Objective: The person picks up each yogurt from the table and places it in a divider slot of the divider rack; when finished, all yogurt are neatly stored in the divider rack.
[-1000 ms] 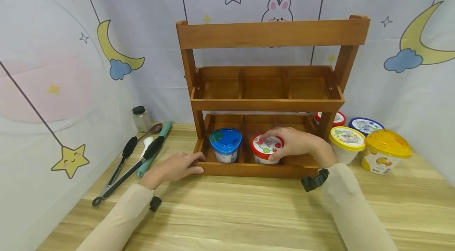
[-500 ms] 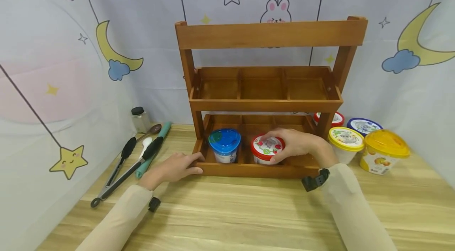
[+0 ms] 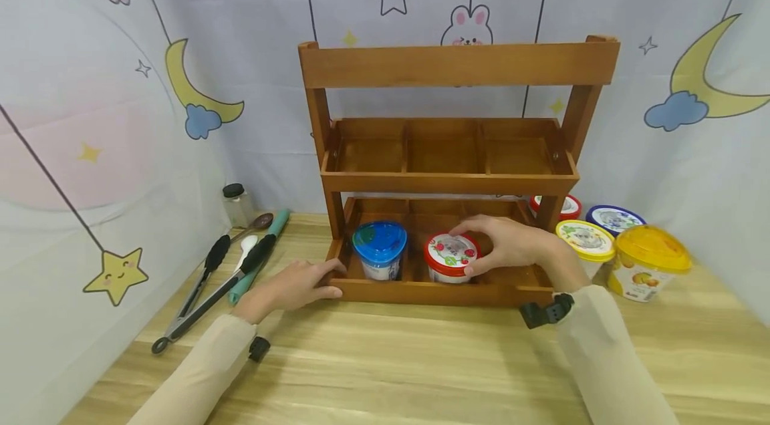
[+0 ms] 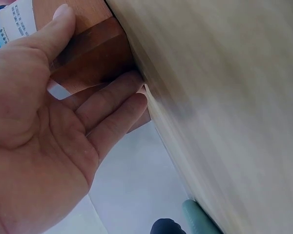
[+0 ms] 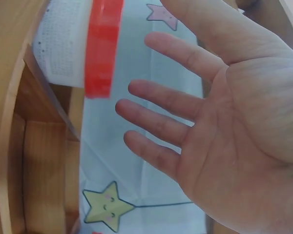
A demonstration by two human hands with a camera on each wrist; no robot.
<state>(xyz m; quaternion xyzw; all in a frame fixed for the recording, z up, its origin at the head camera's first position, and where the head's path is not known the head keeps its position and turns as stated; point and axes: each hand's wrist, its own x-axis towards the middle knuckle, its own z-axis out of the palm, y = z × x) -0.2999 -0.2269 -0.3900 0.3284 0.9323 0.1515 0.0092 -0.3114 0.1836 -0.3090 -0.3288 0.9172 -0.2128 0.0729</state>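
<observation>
In the head view a two-tier wooden rack (image 3: 445,182) stands on the table. My left hand (image 3: 295,286) holds its lower front left corner, thumb on the front board and fingers around the side, as the left wrist view shows. A tub with a blue lid (image 3: 379,244) sits in the lower tier's left compartment. In the middle compartment stands a white tub with a red lid (image 3: 452,251). Close to that lid's right side is my right hand (image 3: 511,244). The right wrist view shows its fingers (image 5: 161,119) spread, with a gap to the red lid (image 5: 103,48).
Behind the rack's right post are tubs with yellow (image 3: 585,240), blue (image 3: 615,218), orange-yellow (image 3: 652,261) and red lids (image 3: 565,208). At left lie tongs (image 3: 210,301), spoons (image 3: 248,246) and a teal-handled thing (image 3: 240,288), near a black-capped jar (image 3: 238,206).
My right hand has let go of the red-lidded tub and drawn slightly right, its fingers opening off the lid. The left hand stays at the rack's corner.
</observation>
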